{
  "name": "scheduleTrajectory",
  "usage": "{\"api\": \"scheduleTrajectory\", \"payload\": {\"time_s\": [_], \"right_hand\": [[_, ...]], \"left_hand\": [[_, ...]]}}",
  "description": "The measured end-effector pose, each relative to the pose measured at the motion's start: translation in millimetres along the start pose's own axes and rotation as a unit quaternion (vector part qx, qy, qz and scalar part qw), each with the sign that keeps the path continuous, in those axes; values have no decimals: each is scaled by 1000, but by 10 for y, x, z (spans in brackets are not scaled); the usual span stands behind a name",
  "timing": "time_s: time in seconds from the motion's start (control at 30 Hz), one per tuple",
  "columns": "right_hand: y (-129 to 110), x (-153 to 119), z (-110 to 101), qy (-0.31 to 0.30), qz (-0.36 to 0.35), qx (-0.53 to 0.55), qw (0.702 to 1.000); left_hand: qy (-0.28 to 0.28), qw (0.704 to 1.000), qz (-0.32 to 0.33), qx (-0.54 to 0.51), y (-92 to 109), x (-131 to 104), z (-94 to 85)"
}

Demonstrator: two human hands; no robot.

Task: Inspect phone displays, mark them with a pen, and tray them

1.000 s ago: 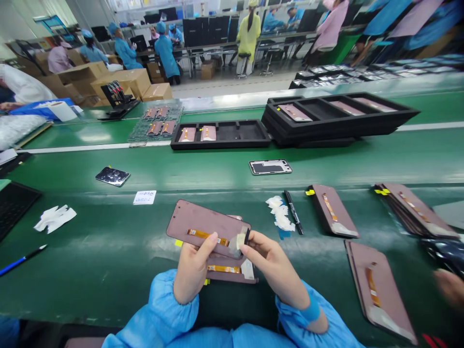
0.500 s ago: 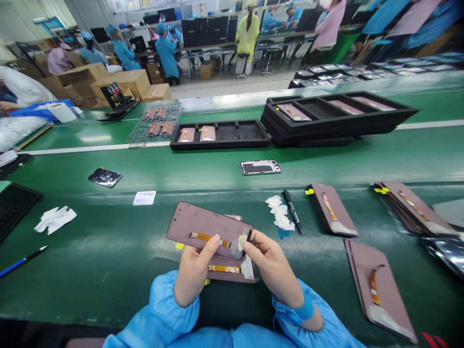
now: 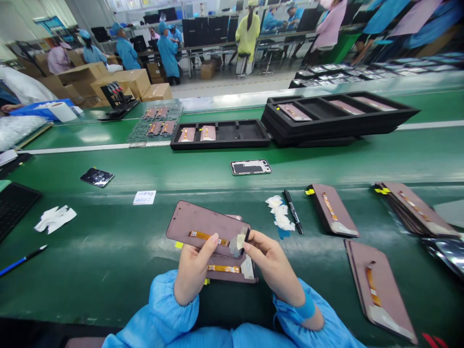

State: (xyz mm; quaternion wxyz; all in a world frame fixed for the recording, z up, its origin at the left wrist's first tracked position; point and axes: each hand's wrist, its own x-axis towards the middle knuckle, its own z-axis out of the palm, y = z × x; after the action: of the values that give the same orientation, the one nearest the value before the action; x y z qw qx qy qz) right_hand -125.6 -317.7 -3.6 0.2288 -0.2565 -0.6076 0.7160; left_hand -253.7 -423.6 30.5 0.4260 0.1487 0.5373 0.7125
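A phone screen [image 3: 203,222], its brown back facing up with an orange flex cable, is held tilted above the bench. My left hand [image 3: 195,270] is closed on its lower edge, thumb on top by the cable. At its right end, my right hand [image 3: 268,261] pinches the edge, the thumb against a small cream piece of tape [image 3: 240,240]; the other fingertips are partly hidden behind. Beneath the held one, another phone screen [image 3: 228,276] with a flex cable lies on the bench, partly covered. Yellow tabs stick out near my left hand.
Stacked phone screens [image 3: 331,210] lie to the right, with more stacks [image 3: 384,290] beyond. A black marker [image 3: 293,212] lies by white tape scraps [image 3: 281,212]. On the green belt are a phone frame [image 3: 251,167], a dark phone [image 3: 97,177] and black trays [image 3: 221,142]. Co-workers stand behind.
The phone frame and the dark phone on the belt have shifted left. My hands and the held screen have barely moved, and the grip is the same.
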Motion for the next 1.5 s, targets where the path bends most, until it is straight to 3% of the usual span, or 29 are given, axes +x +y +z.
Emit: {"api": "scheduleTrajectory", "payload": {"time_s": [0.1, 0.17, 0.23, 0.33, 0.47, 0.67, 1.1, 1.23, 1.33, 1.43, 1.5], "right_hand": [[-16, -7, 11, 107, -78, -118, 984], [-38, -12, 34, 193, -167, -216, 942], [-67, -17, 57, 208, -230, -278, 909], [-106, -28, 71, 183, -260, -305, 898], [-139, -64, 31, 117, -250, -266, 924], [-104, -132, -103, 35, -216, -76, 973], [-60, -27, -150, 82, -119, 105, 984], [-79, 39, -487, 204, -92, 66, 972], [-53, 156, -907, 298, -100, -65, 947], [44, 325, -1243, 304, -81, -236, 919], [138, 442, -1345, 289, -66, -296, 908]], "left_hand": [[13, 1000, -1, 2, 0, -2, 2], [17, 1000, -5, -1, -3, -8, 12], [11, 1000, -9, -1, -6, -12, 25], [1, 1000, -6, 3, 2, -11, 40], [5, 999, -29, -25, 55, 0, 59], [28, 996, -40, -71, 130, 31, 58], [27, 997, -46, -60, 112, 56, 17], [19, 997, -52, -53, 153, 66, -11], [7, 998, -54, -42, 189, 81, -67], [0, 998, -54, -38, 213, 101, -114], [-5, 997, -59, -44, 222, 111, -127]]}}
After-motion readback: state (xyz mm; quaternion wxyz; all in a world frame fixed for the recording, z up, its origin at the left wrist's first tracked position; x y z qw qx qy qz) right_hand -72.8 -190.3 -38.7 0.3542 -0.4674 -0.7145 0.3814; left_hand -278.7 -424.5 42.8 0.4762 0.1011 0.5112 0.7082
